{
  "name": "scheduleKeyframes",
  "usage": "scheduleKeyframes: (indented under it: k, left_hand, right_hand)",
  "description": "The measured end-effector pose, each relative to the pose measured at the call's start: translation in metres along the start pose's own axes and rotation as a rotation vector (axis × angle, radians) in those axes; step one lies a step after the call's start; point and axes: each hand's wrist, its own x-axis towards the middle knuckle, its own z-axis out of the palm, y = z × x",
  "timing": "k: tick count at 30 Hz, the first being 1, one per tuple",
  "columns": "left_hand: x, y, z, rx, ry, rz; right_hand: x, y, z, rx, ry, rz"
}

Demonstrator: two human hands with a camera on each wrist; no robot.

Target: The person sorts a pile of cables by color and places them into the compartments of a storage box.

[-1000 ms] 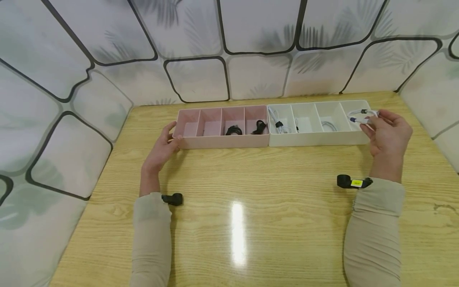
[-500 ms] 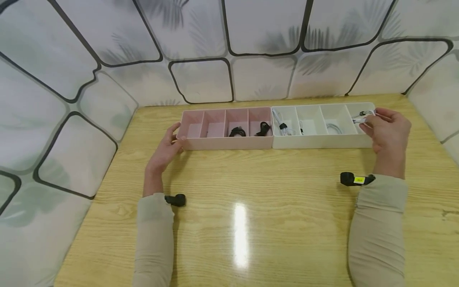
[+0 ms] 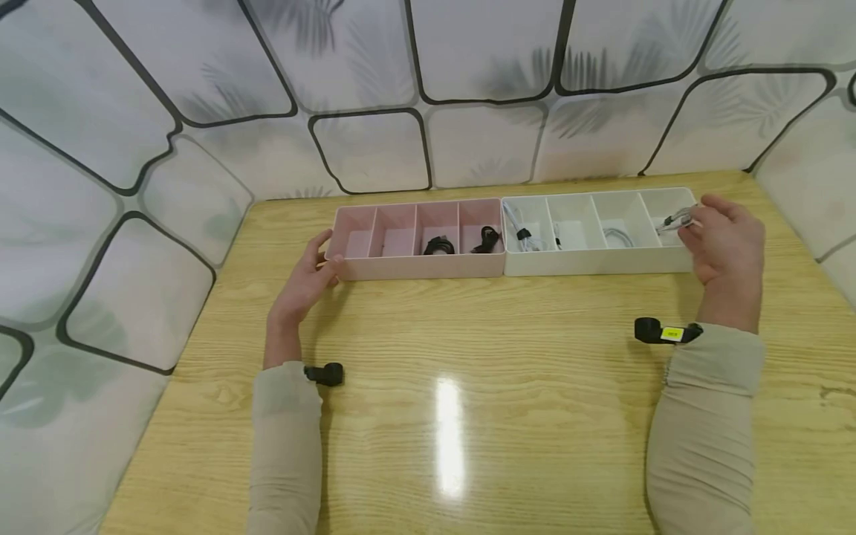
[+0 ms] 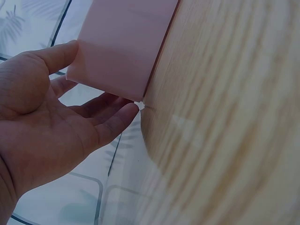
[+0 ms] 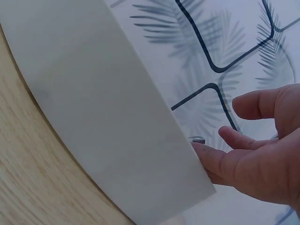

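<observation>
In the head view a pink divided storage box (image 3: 414, 268) and a white one (image 3: 602, 261) stand end to end. My left hand (image 3: 304, 279) rests at the pink box's left end, thumb at its front corner, fingers loosely bent beside the end wall. A white cable (image 3: 677, 218) with metal plugs sits at the white box's rightmost compartment, by my right fingertips. My right hand (image 5: 262, 145) has thumb and fingers spread apart in the right wrist view; its lower fingers lie at the box end, near a small metal plug (image 5: 198, 140).
Black cables (image 3: 439, 245) lie in the two right compartments of the pink box. Another white cable (image 3: 524, 232) with a black tie, a short thin piece (image 3: 557, 236) and a coiled white cable (image 3: 618, 237) occupy the white box's other compartments. A patterned wall covering (image 3: 481, 141) rises behind the wooden table (image 3: 535, 416).
The white cable has gone from my right hand's pinch above the rightmost compartment down into it, and the right fingers have loosened. The left hand stays at the pink box.
</observation>
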Motion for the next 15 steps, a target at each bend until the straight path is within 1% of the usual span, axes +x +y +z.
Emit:
scheduleKeyframes:
  k: [3,6,10,12,15]
  left_hand:
    - [-0.003,0.006,0.001,-0.006,0.0,-0.006]
    - [0.001,-0.002,-0.001,0.001,0.004,0.006]
    - [0.006,-0.014,-0.003,0.011,0.008,0.022]
    - [0.006,-0.014,-0.003,0.012,0.01,0.021]
    - [0.005,-0.014,-0.002,0.016,0.009,0.02]
  right_hand:
    - [-0.003,-0.003,-0.002,-0.019,0.02,-0.01]
    - [-0.006,-0.007,-0.004,-0.05,0.043,-0.026]
    - [-0.011,-0.011,-0.004,-0.123,0.074,-0.055]
    - [-0.014,-0.012,-0.005,-0.155,0.078,-0.06]
    - [-0.018,-0.014,-0.007,-0.171,0.077,-0.067]
